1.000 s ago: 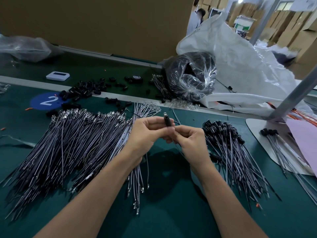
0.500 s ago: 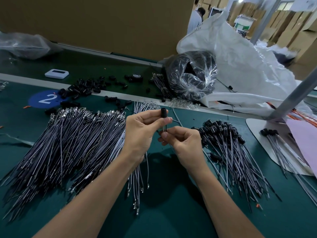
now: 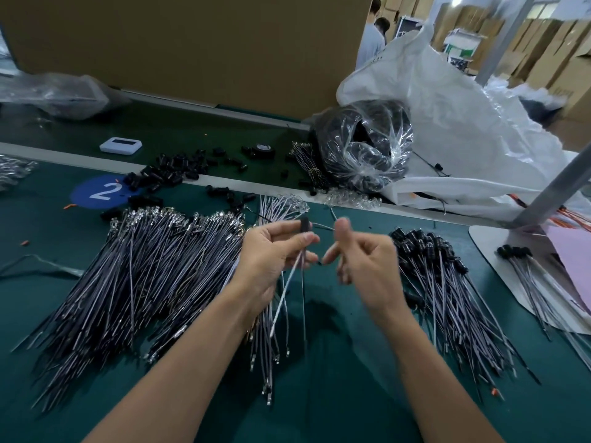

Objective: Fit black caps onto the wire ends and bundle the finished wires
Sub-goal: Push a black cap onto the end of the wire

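So the left hand (image 3: 275, 251) pinches one black cap (image 3: 305, 224) between thumb and forefinger, its wire (image 3: 287, 292) hanging down over the green table (image 3: 335, 394). Just beside it the right hand (image 3: 364, 263) has its fingers curled, too blurry to tell if it's got anything. Two big piles: bare wires (image 3: 128, 276) toward the left edge, capped wires (image 3: 447, 289) toward the right. The loose caps (image 3: 179, 167) along the far edge are too many to count.

A green table (image 3: 319, 404) is covered on the left by a wide pile of uncapped wires (image 3: 128, 276) and on the right by a pile of capped wires (image 3: 447, 292). Loose black caps (image 3: 179, 167) are scattered near a blue sticker (image 3: 102, 190) marked 2, and a white device (image 3: 121, 145), a clear bag (image 3: 364, 145) and a white sack (image 3: 473, 148) are set along the far side.
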Tool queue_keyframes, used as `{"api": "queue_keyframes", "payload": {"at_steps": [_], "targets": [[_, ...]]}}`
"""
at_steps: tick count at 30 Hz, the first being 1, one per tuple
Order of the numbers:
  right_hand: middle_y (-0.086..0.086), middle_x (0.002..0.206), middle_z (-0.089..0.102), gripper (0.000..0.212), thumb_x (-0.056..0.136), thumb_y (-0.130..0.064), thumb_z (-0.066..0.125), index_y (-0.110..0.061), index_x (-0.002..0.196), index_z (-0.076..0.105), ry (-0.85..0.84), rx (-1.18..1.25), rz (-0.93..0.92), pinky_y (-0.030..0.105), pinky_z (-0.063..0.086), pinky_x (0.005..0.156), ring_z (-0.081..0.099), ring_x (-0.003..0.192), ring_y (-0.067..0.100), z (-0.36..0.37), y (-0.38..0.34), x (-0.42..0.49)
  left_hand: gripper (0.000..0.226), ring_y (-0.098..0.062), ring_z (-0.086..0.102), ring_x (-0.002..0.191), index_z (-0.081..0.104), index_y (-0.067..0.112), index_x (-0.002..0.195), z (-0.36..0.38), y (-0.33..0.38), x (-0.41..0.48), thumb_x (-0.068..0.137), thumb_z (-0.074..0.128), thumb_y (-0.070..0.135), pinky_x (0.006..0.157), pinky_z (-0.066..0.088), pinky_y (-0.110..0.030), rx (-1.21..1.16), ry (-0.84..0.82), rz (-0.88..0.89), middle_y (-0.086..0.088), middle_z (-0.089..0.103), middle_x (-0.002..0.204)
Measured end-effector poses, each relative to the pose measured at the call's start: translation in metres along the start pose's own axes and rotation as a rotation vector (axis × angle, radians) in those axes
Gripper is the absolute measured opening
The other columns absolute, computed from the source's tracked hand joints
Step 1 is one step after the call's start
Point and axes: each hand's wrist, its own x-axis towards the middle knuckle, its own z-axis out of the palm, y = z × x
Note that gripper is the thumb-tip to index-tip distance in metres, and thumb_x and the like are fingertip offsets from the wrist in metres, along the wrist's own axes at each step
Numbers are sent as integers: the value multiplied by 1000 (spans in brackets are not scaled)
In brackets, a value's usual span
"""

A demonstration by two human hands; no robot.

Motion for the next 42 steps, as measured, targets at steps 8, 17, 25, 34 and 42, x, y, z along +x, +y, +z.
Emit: {"api": "queue_keyframes", "payload": {"at_steps": [8, 17, 25, 34, 42], "targets": [[10, 117, 69, 37, 88, 2, 52, -12, 119, 67, -80, -791, 137, 41, 50, 98, 63, 109, 28, -8, 40, 114, 19, -27, 68, 51, 69, 7, 87, -1, -19, 5, 79, 72, -10, 46, 54, -27, 361, -75, -14, -10, 74, 74], [18, 109, 68, 25, 91, -3, 53, -7, 108, 71, -257, -1079, -58, 44, 54, 80, 64, 97, 36, -6, 65, 152, 26, -25, 70, 54, 67, 17, 91, 0, -22, 8, 80, 73, -6, 52, 55, -27, 407, -92, -20, -15, 72, 84], [16, 102, 65, 24, 84, 5, 54, -9, 101, 63, -300, -1119, -48, 36, 48, 66, 61, 87, 34, -9, 67, 151, 18, -20, 68, 56, 66, 6, 102, 1, -14, 3, 85, 70, -1, 54, 55, -25, 261, -107, -26, -18, 74, 91], [-2, 84, 71, 17, 83, 1, 70, -13, 91, 74, -98, -590, 102, 22, 52, 79, 62, 76, 7, -16, 43, 120, 18, -14, 65, 54, 68, 4, 104, 1, -16, 6, 87, 70, 6, 53, 53, -21, 190, -12, 3, -7, 75, 77], [-12, 71, 72, 29, 82, 1, 72, -27, 79, 73, -142, -159, 12, 15, 49, 67, 64, 65, -1, -15, 9, 33, 14, -12, 65, 58, 74, 6, 93, 4, -19, 6, 82, 72, -3, 56, 52, -19, 271, -29, 52, -4, 73, 68]]}}
